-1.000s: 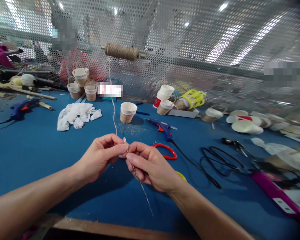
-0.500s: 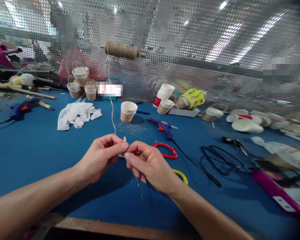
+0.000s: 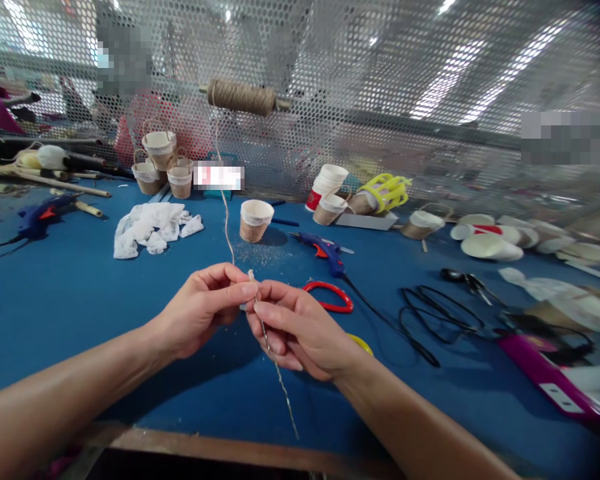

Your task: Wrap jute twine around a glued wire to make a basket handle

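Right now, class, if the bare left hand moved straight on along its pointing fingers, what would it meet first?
Beyond the thin, twisted, greyish strand it pinches, the left hand would probably meet the bare right hand first; whether the hands touch is unclear.

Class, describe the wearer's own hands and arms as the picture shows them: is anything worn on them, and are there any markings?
The left hand and right hand are ungloved, with no rings visible. The left forearm and right forearm show no sleeve, watch, bracelet or clear marking; the upper arms are out of view.
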